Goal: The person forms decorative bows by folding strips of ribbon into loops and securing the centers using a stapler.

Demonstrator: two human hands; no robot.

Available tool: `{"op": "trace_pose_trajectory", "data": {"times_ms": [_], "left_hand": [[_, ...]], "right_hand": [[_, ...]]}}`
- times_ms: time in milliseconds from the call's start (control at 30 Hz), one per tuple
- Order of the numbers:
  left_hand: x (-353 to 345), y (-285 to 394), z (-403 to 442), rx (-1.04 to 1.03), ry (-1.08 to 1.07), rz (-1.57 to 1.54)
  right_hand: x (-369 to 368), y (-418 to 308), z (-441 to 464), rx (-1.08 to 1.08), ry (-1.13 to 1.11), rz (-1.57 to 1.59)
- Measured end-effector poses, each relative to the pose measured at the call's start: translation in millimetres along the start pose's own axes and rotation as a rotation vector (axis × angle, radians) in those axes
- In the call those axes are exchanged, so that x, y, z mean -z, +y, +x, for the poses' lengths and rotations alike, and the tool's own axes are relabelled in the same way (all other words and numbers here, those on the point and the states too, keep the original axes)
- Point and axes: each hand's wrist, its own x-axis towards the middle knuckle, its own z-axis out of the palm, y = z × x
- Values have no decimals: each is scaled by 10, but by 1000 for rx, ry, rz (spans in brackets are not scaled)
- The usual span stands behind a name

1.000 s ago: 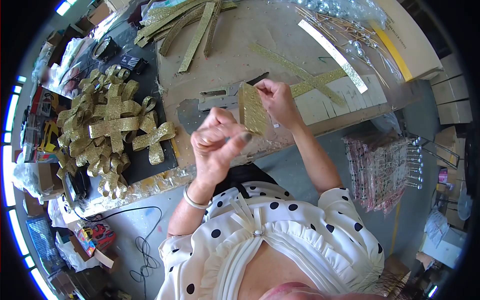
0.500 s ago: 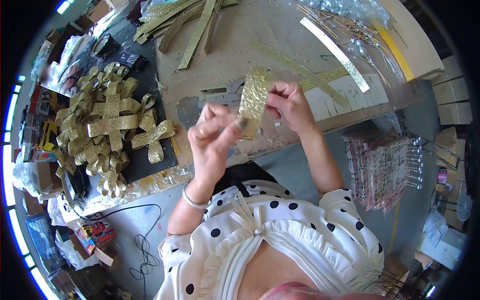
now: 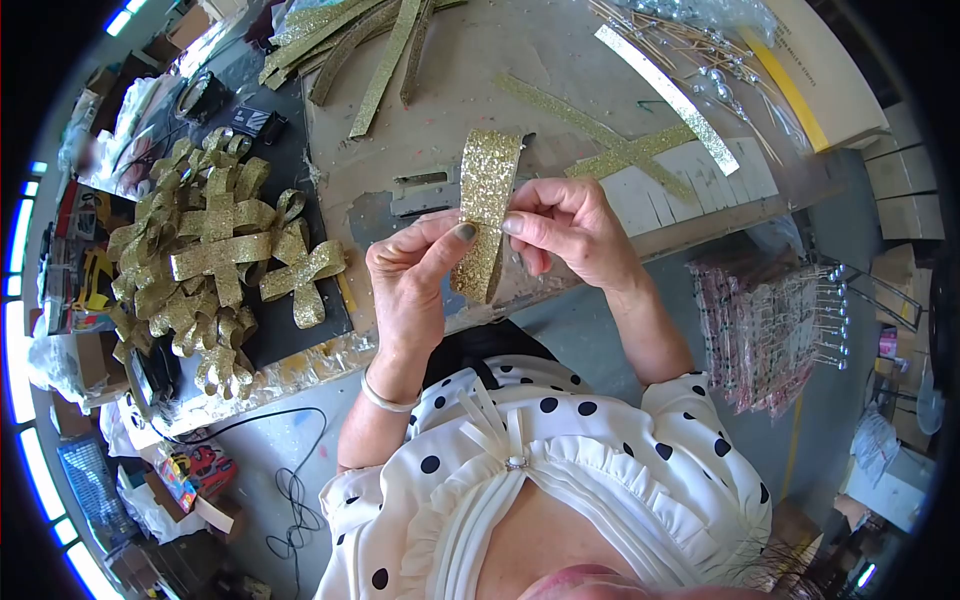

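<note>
A gold glitter ribbon strip (image 3: 487,175), curved into a loop, is held up above the table's front edge. My left hand (image 3: 415,275) pinches its left edge around the middle, thumb in front. From the other side, my right hand (image 3: 568,228) grips the ribbon's right edge with thumb and fingers. Behind the ribbon a grey metal stapler-like piece (image 3: 421,192) lies on the table. To the right, two flat gold strips (image 3: 628,160) lie crossed, partly over a white ruled board (image 3: 700,195).
Finished gold ribbon bows (image 3: 215,250) are piled on a black mat at left. Long gold strips (image 3: 385,70) lie at the back. A silver strip (image 3: 668,98), thin sticks with silver balls (image 3: 715,80) and a cardboard box (image 3: 815,75) are at the right. Bagged sticks (image 3: 760,335) hang below.
The ribbon has come down and slightly left, turning more upright. My right hand has moved down its edge, and both thumbs now meet close together near its middle.
</note>
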Motion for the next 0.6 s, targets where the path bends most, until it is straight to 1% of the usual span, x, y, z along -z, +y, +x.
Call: {"op": "trace_pose_trajectory", "data": {"times_ms": [67, 200, 267, 400, 467, 600], "left_hand": [[-14, -18, 5, -42, 44, 18], [-64, -36, -7, -58, 73, 11], [-78, -58, 0, -105, 81, 29], [-133, -81, -34, -48, 122, -22], [-147, -69, -51, -8, 116, -18], [-129, -79, -12, -22, 144, -33]], "right_hand": [[-19, -12, -9, 31, 12, -26], [-64, 7, -30, 42, 38, -28], [-100, 58, -14, 90, 124, -106], [-60, 75, -2, 107, 138, -101], [-16, 71, -6, 122, 103, -94], [22, 69, -41, 114, 106, -72]]}}
